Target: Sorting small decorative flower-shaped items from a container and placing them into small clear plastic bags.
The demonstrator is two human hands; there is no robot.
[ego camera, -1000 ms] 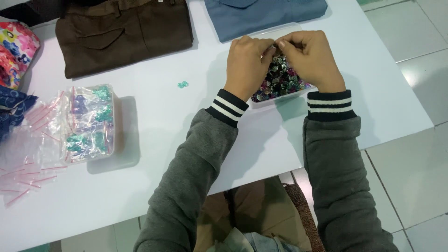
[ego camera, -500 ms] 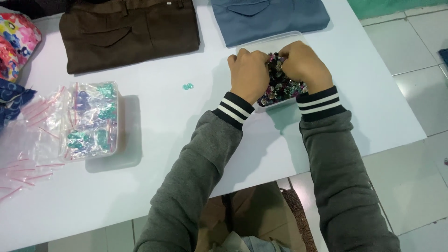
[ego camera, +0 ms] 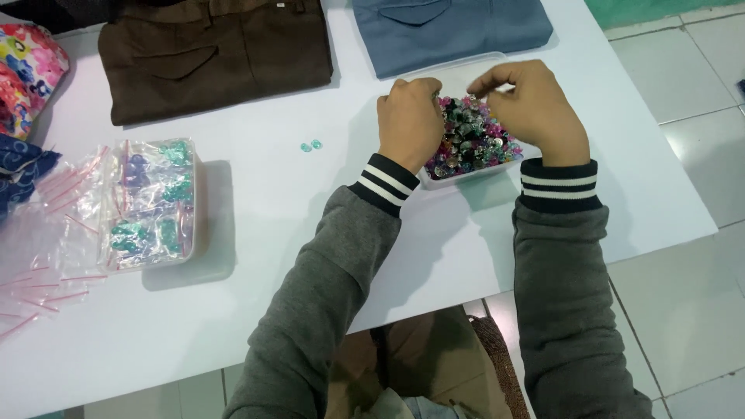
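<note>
**Hands drawn apart over the tray of beads**

Since the frame half a second ago, the two hands, then pressed together over the beads, have been drawn slightly apart, and more of the heap is uncovered between them.

Nearest, grey sleeves with striped cuffs are stretched over the white counter (ego camera: 256, 233). The left hand (ego camera: 409, 120) is curled, knuckles up, at the left edge of the clear tray (ego camera: 466, 174); whether anything is gripped cannot be told. The right hand (ego camera: 534, 105) is held above the multicoloured beads (ego camera: 472, 141), thumb and forefinger pinched together; what is pinched, if anything, is too small to make out. Picking a single bead from the heap is judged to be the step in hand; a fine, steady fingertip pinch is called for.

Further left, two small teal beads (ego camera: 310, 146) lie loose, and a box of bagged beads (ego camera: 149, 206) stands beside empty bags. At the far edge, brown trousers (ego camera: 217, 54) and a blue garment (ego camera: 454, 27) are laid folded.
</note>
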